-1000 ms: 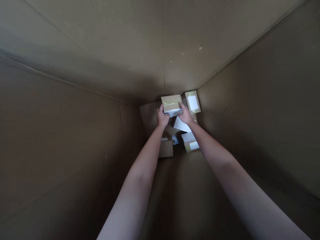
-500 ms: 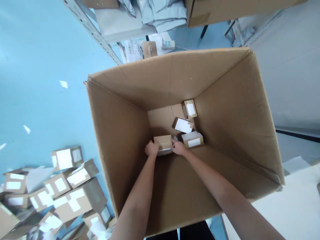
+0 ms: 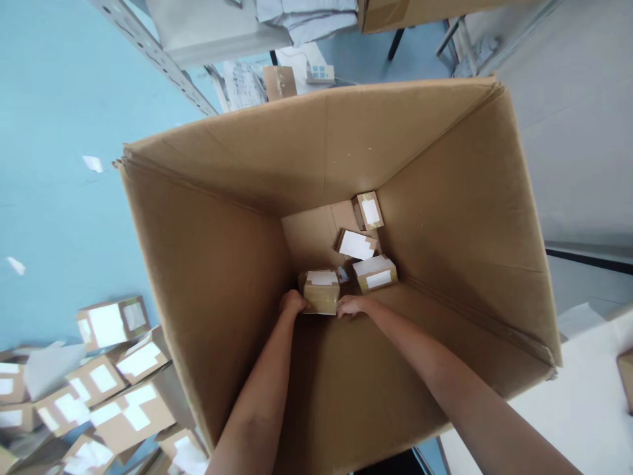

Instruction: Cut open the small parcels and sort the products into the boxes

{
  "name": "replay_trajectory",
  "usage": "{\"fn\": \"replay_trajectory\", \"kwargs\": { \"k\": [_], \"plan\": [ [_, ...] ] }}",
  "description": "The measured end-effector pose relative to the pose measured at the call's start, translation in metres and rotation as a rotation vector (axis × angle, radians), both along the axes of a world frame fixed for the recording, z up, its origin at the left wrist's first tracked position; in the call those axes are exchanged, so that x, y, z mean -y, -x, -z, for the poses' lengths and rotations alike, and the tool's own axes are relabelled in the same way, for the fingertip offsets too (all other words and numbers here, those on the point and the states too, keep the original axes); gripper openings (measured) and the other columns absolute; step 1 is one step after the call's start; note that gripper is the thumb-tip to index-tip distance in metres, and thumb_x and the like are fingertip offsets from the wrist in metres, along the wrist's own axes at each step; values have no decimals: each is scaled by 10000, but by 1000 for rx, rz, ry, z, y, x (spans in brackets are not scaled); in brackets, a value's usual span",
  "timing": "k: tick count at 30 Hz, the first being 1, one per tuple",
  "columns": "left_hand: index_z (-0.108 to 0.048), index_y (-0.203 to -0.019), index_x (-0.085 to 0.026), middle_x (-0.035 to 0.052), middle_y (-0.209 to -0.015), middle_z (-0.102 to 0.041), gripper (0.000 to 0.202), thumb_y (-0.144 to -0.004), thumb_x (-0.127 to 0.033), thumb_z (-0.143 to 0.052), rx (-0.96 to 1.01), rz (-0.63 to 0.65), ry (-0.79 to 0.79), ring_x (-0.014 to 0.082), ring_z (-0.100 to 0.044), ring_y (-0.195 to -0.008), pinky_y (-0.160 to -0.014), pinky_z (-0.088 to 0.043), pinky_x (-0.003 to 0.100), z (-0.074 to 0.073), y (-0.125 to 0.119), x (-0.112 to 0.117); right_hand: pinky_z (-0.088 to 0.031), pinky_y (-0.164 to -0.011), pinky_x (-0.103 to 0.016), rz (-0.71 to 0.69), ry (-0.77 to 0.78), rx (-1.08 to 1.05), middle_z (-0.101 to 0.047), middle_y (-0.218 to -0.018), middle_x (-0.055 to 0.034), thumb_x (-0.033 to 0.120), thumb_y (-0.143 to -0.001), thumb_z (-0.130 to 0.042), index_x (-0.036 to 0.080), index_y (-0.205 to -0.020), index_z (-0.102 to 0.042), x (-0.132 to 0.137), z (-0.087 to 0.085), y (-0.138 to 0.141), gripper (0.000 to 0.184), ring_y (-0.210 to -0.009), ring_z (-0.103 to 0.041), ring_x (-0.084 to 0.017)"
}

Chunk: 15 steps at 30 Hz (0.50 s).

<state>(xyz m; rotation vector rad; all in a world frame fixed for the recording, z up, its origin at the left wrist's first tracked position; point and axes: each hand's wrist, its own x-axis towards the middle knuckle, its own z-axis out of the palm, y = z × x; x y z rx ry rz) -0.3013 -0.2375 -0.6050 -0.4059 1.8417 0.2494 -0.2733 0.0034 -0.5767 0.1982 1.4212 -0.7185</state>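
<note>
Both your arms reach down into the large cardboard box, which stands open at the top.

Left hand: closed against the left side of the small parcel, fingers curled. Right hand: pressed to the parcel's lower right edge, fingers bent round it. You have the parcel clamped between the two hands.

Small parcel: brown carton, white label on its upper face, shiny tape across the side facing you. It sits low in the box, close to the near wall and left of centre. You cannot tell from this view whether it rests on the bottom or is held just clear of it.

Also in the box, all beyond your hands:
- labelled parcel, just right of the held one, with a small gap between them;
- tilted parcel, white face up, behind those two;
- corner parcel, against the far right corner, apart from the rest.

Outside the box: a pile of labelled cartons lies on the blue floor at lower left, with scraps of white paper scattered about. A metal shelf upright runs across the top left. A white power strip lies beyond the far rim.
</note>
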Motion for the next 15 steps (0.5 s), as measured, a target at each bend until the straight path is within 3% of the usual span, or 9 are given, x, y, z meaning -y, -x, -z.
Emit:
{"fn": "replay_trajectory", "kwargs": {
  "k": [5, 10, 13, 15],
  "plan": [
    [-752, -776, -196, 121, -761, -787, 181, -677, -311, -851, 68, -24, -64, 351, -783, -924, -741, -586, 370, 5, -8, -11, -569, -584, -200, 23, -84, -8, -773, -1041, -69, 265, -727, -807, 201, -980, -790, -5, 5, -6, 261, -949, -744, -228],
    [-747, -765, -225, 74, -727, -783, 202, -750, -420, -798, 63, -42, -186, 305, -782, -851, -749, -586, 362, 4, -6, -14, -573, -638, -196, 103, -31, 116, -790, -1031, -36, 246, -706, -824, 216, -951, -764, 1, -1, -20, 253, -924, -758, -191],
    [-743, -693, -221, 53, -599, -733, 185, -670, -359, -864, 115, -28, -210, 314, -775, -748, -692, -596, 380, -4, -12, -14, -576, -689, -203, 246, 53, 202, -785, -1129, 5, 255, -731, -807, 266, -1050, -739, 18, -8, -33, 327, -935, -765, -162],
    [-743, -673, -221, 45, -551, -707, 210, -608, -328, -911, 67, -39, -177, 314, -765, -674, -634, -594, 384, -9, -20, -14, -583, -693, -227, 271, 59, 221, -790, -1092, 2, 307, -756, -801, 260, -1076, -724, 30, -8, -36, 333, -873, -775, -159]
  ]
}}
